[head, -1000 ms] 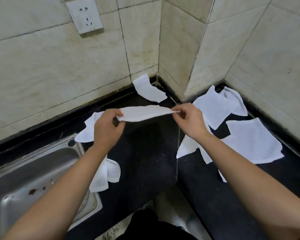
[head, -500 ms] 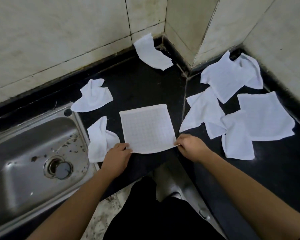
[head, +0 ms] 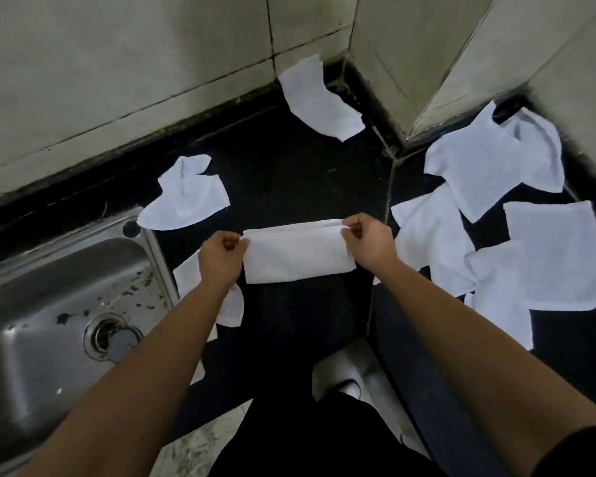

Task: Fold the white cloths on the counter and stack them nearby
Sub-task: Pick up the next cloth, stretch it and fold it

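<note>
Steel sink (head: 49, 304), far left, set into the black bench (head: 289, 173), drain visible, no cloth in the basin. Crumpled cloth (head: 186, 197) just beyond the sink's far corner; a second crumpled one (head: 233, 309) at the sink's edge, partly under the left forearm. Left hand (head: 221, 259): grip pinched on the left end of the folded cloth (head: 296, 258). Folded cloth: centre of the bench, doubled into a band, far edges roughly aligned, lying flat or nearly so. Right hand (head: 367, 244): grip pinched on the band's far right corner. Leaning cloth (head: 319, 98): against the tiled wall behind. Loose pile of unfolded cloths (head: 496, 218): right of the bench seam, several overlapping, none folded; no stack visible yet. Risks, as judged: the two layers may slide out of register if either pinch lets go unevenly, giving a skewed fold; the left forearm may drag the cloth beneath it toward the sink; the near bench edge is close, so a pulled cloth could drop to the floor.
</note>
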Demonstrator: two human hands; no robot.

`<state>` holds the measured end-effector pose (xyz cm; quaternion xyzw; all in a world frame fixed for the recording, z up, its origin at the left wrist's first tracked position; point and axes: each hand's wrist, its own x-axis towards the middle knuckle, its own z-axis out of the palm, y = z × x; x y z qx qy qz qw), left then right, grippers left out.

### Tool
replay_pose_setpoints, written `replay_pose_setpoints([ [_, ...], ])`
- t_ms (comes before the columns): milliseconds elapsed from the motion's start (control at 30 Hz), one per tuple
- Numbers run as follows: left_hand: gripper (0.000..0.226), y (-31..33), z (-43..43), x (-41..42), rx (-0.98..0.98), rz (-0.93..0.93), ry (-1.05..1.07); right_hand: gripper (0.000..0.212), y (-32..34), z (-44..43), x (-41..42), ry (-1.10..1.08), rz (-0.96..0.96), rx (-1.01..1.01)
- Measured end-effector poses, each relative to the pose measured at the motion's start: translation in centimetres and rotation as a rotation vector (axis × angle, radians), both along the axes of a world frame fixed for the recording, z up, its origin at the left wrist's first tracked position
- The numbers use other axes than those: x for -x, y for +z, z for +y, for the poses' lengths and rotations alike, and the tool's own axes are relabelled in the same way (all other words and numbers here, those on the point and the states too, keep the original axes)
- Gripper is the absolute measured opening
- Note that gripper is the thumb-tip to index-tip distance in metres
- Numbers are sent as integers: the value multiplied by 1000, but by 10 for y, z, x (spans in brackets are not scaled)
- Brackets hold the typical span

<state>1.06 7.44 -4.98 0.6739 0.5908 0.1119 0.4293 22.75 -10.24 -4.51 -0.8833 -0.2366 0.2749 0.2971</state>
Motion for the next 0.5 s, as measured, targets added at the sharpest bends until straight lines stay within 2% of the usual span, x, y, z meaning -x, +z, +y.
replay_pose_setpoints([
  [133, 15, -15, 17, -9, 10, 33, 20, 20, -14, 17, -9, 7, -51, 24],
  [333, 12, -26, 25, -12, -111, 131, -56, 29, -26, 26, -15, -19, -68, 75],
  [433, 19, -24, 13, -6, -379, 141, -314, 40, -21, 24, -8, 8, -136, 84],
  [500, 29, -24, 0, -8, -581, 142, -542, 46, -20, 21, 1, 144, -341, 90],
])
